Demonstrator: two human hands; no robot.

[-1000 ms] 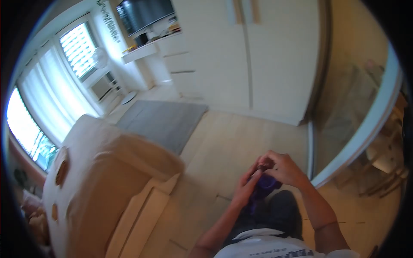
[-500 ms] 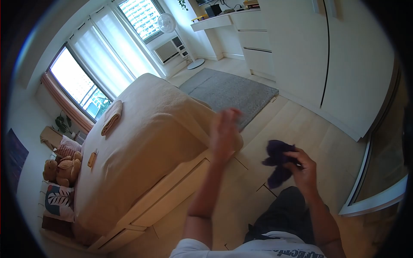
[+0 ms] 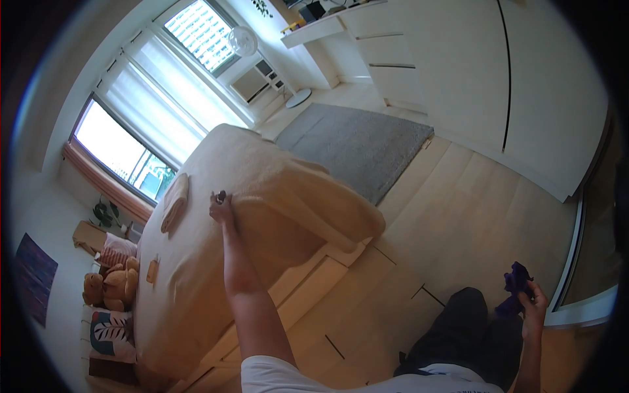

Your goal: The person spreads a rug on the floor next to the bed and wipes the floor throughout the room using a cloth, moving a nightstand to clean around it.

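Observation:
My left hand (image 3: 221,209) reaches out over the beige bedspread (image 3: 216,262), its fingers closed around a small dark object (image 3: 221,195) whose kind I cannot make out. Off to the right, above the floor beside my leg, my right hand (image 3: 535,304) grips a crumpled dark purple cloth (image 3: 517,280). The cloth hangs loosely from the fingers. Farther along the bed, left of my left hand, lies a folded beige towel (image 3: 174,204). A small yellowish-brown item (image 3: 152,270) rests on the bedspread nearer the pillows.
A teddy bear (image 3: 120,286) and a leaf-patterned cushion (image 3: 111,335) sit at the bed's head. Beyond the bed's foot lies a grey rug (image 3: 354,144). White cabinets (image 3: 452,78) line the right side, near a glass door frame (image 3: 569,262). A white fan (image 3: 243,41) stands by the window.
My left hand has swung left and out over the bed, and a small dark object now shows in it. My right hand has moved right and lower with the purple cloth. The view has shifted.

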